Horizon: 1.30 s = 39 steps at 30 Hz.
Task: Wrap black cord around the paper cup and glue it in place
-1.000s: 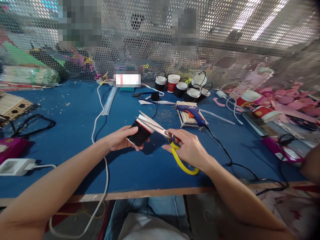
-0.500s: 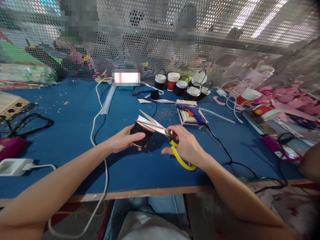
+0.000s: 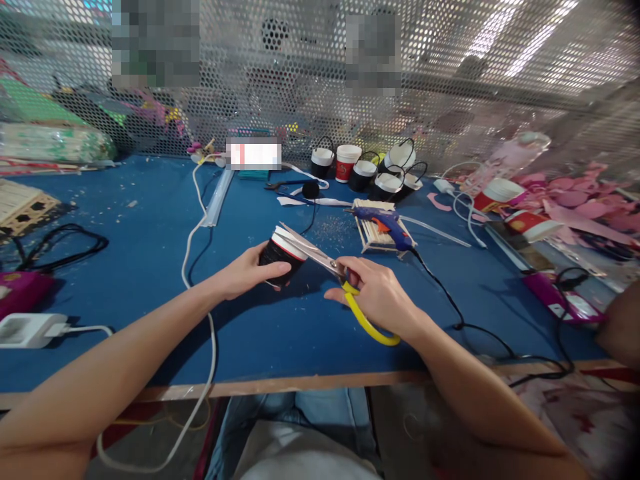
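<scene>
My left hand (image 3: 255, 270) is wrapped round a black-covered paper cup (image 3: 284, 259), tilted, with a white rim and a thin red line below it. Yellow-handled scissors (image 3: 367, 320) are held in my right hand (image 3: 375, 290), its thumb apart from the other fingers. The blades look nearly together and lie across the cup's white rim. Whether they are cutting anything cannot be made out.
Behind the hands a blue glue gun (image 3: 385, 225) rests on a stick frame (image 3: 367, 240). Several cups stand near the mesh, one of them red (image 3: 346, 163). A white cable (image 3: 187, 247) crosses the blue table (image 3: 140, 260) at left.
The scissor blades have come closer together over the cup's rim. The cup has shifted slightly and shows more of its white rim. My right hand has moved slightly down and right.
</scene>
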{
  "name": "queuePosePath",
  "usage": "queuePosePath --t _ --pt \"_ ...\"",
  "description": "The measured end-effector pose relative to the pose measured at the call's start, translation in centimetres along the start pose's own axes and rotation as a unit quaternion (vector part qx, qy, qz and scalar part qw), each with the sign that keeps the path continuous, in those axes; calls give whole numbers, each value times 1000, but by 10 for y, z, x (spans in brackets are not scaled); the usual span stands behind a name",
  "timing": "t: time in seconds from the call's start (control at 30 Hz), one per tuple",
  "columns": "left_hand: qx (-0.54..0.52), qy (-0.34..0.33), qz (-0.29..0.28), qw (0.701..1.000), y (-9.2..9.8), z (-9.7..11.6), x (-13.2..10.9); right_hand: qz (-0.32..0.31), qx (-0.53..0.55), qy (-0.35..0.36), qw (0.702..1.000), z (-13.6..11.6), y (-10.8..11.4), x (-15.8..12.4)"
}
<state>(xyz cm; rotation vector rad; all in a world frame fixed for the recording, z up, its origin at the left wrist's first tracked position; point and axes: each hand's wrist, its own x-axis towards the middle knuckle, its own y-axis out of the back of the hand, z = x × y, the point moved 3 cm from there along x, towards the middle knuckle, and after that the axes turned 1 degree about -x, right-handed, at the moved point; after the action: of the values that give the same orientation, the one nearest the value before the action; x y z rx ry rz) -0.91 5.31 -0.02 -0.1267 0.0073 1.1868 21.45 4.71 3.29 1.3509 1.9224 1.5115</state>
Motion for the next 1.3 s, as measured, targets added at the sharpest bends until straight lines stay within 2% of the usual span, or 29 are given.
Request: queuePosePath --t 0.13,0.33,0.4,0.63,0.8,1.17,1.23,1.3 --pt "-2 -4 13 1000 6 2 1 11 -11 4 1000 -1 2 0" --pt "-149 62 -99 982 4 2 0 18 -7 9 1000 -1 3 -1" --pt "-169 76 -115 976 2 1 -1 13 -1 18 1000 -1 3 -1" --pt "-62 44 -87 993 -10 4 -5 -4 3 74 997 -4 -1 0" --pt "-6 22 -43 999 -8 2 -5 -8 -5 43 999 -4 -1 0" --pt "101 21 48 994 1 9 -1 -21 -26 -3 999 -2 -1 0" --pt "109 12 45 993 6 11 0 -18 -26 -5 999 -2 -2 -1" --pt "74 13 7 997 11 11 1 -13 -24 -5 1000 -3 -2 -2"
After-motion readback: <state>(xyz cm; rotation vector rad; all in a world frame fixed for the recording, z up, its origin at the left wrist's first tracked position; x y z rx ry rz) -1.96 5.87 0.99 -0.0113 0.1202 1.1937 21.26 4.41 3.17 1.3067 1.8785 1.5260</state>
